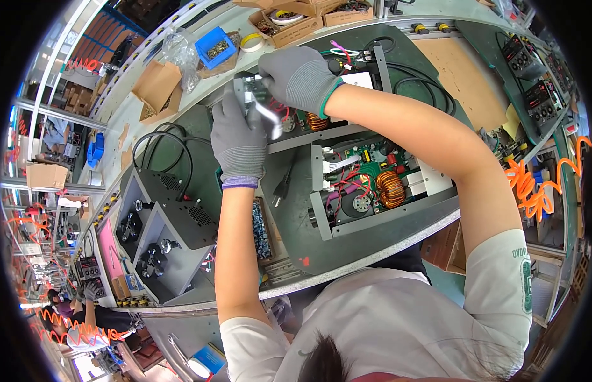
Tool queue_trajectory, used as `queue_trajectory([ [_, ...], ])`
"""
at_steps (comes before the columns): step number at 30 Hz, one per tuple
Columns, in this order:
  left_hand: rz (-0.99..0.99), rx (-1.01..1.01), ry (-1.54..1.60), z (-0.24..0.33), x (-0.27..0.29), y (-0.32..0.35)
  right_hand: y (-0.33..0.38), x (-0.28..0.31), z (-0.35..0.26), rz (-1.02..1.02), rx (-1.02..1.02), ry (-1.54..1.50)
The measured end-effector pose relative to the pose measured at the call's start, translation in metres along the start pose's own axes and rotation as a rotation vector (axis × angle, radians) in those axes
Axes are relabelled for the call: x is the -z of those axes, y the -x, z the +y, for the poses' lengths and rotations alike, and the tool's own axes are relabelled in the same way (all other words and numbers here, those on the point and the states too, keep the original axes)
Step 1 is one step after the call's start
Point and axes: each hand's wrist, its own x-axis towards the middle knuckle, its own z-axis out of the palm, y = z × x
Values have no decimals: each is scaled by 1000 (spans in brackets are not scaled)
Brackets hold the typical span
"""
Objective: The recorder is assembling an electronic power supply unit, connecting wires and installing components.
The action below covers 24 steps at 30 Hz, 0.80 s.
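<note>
Both my hands wear grey knit gloves and meet at the left end of the farther open metal chassis (343, 132). My left hand (240, 137) is closed on the small grey end panel (246, 93), its fingers along the panel's near side. From above, my right hand (299, 77) curls its fingers at the panel's upper corner; what they pinch is hidden. A blurred whitish strip (269, 116) hangs by the left fingertips. Nearer to me lies a second open chassis (385, 230) with a green circuit board (371, 169), a copper coil (391, 189) and red wires.
Two grey housings (184, 219) with black cables stand at the left. A black plug (282, 190) lies on the green mat. Behind are a blue bin (214, 48) of small parts and cardboard boxes (157, 89). Orange coiled hoses (531, 188) hang at the right.
</note>
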Motion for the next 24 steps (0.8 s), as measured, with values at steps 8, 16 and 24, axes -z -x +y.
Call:
queue_trajectory([
  [8, 13, 17, 3, 5, -1, 2, 6, 2, -2, 42, 19, -16],
  [16, 45, -13, 57, 3, -2, 4, 7, -1, 2, 94, 118, -14],
  [24, 8, -20, 127, 0, 1, 1, 5, -4, 0, 51, 17, 18],
])
